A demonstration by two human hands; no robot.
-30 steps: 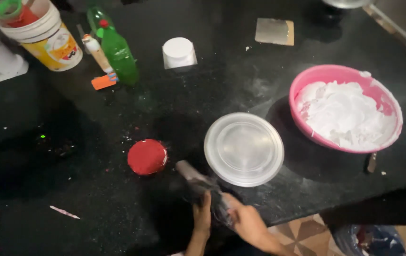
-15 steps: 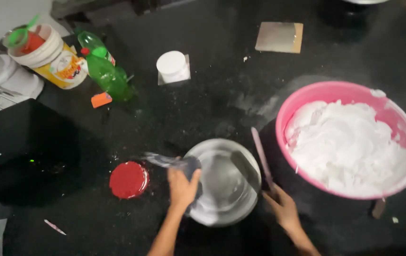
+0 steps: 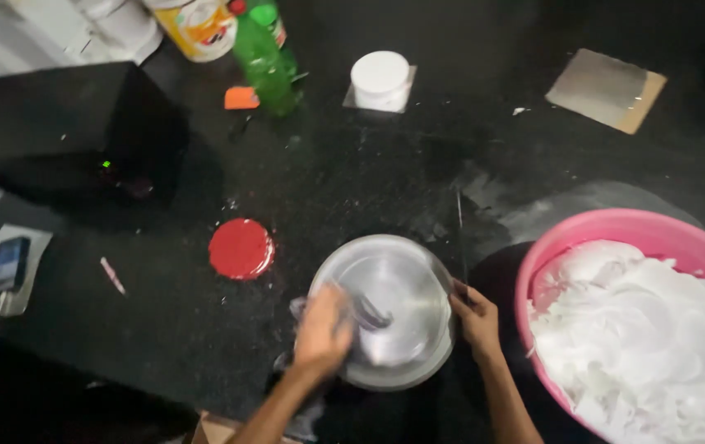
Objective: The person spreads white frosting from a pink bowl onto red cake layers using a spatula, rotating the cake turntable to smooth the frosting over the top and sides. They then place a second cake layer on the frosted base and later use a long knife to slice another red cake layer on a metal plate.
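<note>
The left hand (image 3: 322, 326) lies on the near left rim of the round metal plate (image 3: 394, 296). Its fingers are bent and seem to press a crumpled clear plastic piece (image 3: 365, 316) against the plate; the hand is blurred, so I cannot tell how tightly they close. The right hand (image 3: 476, 316) is at the right rim of the plate, with fingers curled around the lower end of a thin dark stick (image 3: 459, 234), which goes up from the hand along the right side of the plate. The plate itself rests flat on the black countertop (image 3: 352, 173), in the near middle of it.

Just right of the plate stands a big pink basin (image 3: 616, 226) full of white shredded material (image 3: 649, 337); its rim is near the right hand but apart from it. Left of the plate, a little farther, lies a flat red lid (image 3: 241, 248). Farther left of the plate there is a small pinkish stick (image 3: 111, 275), and at the edge a phone (image 3: 9, 265) on a pale surface.

Beyond the plate to the left stands a black box (image 3: 64, 131) with a small green light. Far behind the plate stands a white jar (image 3: 380, 80) on a small square, with a green bottle (image 3: 264, 57) and an orange scrap (image 3: 241, 98) to its left. Far to the right of the plate lies a tan square board (image 3: 606, 89). At the farthest left corner a yellow-white bucket (image 3: 196, 26) is partly cut off.
</note>
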